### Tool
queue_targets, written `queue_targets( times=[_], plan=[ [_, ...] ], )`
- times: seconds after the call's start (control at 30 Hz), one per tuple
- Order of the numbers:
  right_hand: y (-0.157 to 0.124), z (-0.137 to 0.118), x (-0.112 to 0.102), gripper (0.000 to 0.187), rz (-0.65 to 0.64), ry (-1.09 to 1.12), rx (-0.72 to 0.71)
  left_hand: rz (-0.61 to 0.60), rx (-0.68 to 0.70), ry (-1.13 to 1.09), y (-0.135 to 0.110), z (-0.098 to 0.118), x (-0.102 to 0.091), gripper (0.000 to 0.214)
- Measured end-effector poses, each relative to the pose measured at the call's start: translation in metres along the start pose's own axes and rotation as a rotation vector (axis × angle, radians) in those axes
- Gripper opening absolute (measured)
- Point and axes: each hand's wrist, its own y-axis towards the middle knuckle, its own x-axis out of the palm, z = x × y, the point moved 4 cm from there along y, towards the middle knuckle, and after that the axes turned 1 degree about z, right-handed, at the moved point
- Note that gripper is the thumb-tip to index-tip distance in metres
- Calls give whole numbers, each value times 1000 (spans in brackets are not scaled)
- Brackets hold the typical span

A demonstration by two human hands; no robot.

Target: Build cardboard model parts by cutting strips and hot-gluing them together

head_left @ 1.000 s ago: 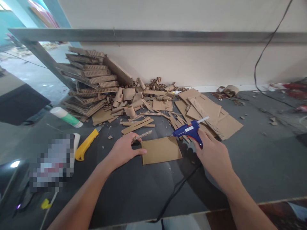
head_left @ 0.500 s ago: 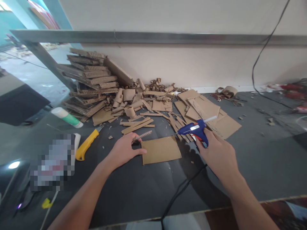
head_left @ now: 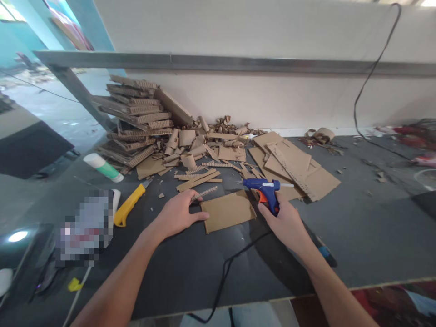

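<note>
My right hand (head_left: 285, 222) is closed around the handle of a blue glue gun (head_left: 263, 187) with an orange trigger, its nozzle pointing left just above a flat brown cardboard rectangle (head_left: 227, 210) on the dark table (head_left: 357, 236). My left hand (head_left: 178, 212) rests at the rectangle's left edge, thumb on the cardboard, fingers pinching a thin corrugated strip (head_left: 203, 194). The gun's black cord (head_left: 235, 259) runs back toward me across the table.
A yellow utility knife (head_left: 131, 205) and a white-and-green glue bottle (head_left: 103, 167) lie to the left. Stacked corrugated strips (head_left: 136, 118) and curled scraps (head_left: 190, 147) heap against the wall. Flat cardboard sheets (head_left: 296, 168) lie right of centre. A cable (head_left: 366, 86) hangs down the wall.
My right hand has brought the glue gun left and down, from over the sheets to the rectangle's right edge. The left hand stays put. The view has tilted slightly.
</note>
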Motion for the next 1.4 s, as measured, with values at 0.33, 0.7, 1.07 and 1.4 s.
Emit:
queue_targets(
  times=[0.33,0.7,1.07,1.4],
  plan=[
    [41,-36,14,20,-153,245,-30,-6,74,40,0,-2,5,59],
    [45,-16,13,34,117,-270,-14,-46,70,31,-1,-2,3,60],
    [37,-17,9,39,208,-485,-168,-90,180,61,-2,-4,2,55],
    [18,-49,13,17,156,186,-753,191,385,231,-7,17,8,30]
  ],
)
